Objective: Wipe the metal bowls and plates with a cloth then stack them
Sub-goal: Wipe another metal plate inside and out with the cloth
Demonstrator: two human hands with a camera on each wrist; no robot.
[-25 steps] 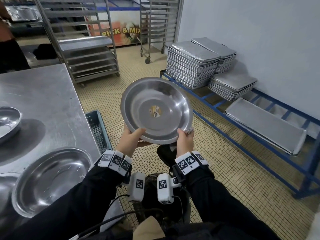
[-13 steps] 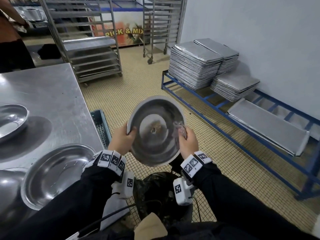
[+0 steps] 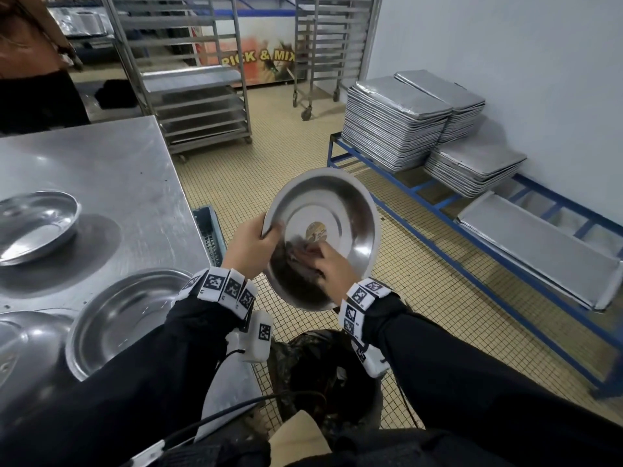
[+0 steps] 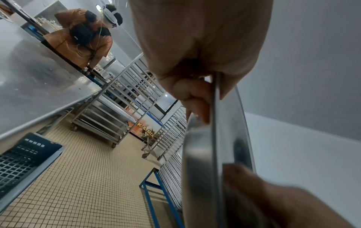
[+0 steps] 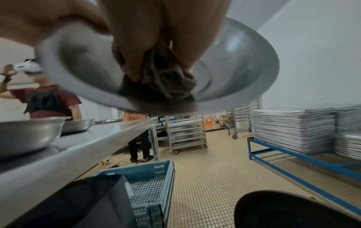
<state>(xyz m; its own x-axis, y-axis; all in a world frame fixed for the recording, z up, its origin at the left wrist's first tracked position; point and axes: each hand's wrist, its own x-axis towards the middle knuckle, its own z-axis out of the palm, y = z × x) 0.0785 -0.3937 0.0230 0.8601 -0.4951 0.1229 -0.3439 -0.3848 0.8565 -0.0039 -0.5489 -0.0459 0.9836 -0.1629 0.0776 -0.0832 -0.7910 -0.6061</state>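
I hold a shallow metal bowl point(image 3: 340, 210) tilted in the air over the floor, its inside facing me, a round sticker at its centre. My left hand point(image 3: 253, 244) grips its left rim, thumb inside, fingers behind point(image 4: 197, 101). My right hand point(image 3: 328, 261) presses a crumpled dark cloth point(image 3: 301, 252) against the lower inside of the bowl; the cloth point(image 5: 168, 77) is bunched between its fingers. More metal bowls sit on the steel table point(image 3: 111, 183): one at the near edge point(image 3: 124, 315), one at far left point(image 3: 33, 227), another cut off at the bottom left point(image 3: 20, 345).
A blue plastic crate point(image 3: 210, 230) stands on the floor beside the table. A dark bin point(image 3: 323, 375) is right below my hands. A blue low rack point(image 3: 448, 214) holds stacks of metal trays along the right wall. Wheeled tray racks stand behind; a person stands at the table's far end.
The bowl was turned from its inside to its underside and back to its inside. My right hand moved from the rim into the bowl with the cloth.
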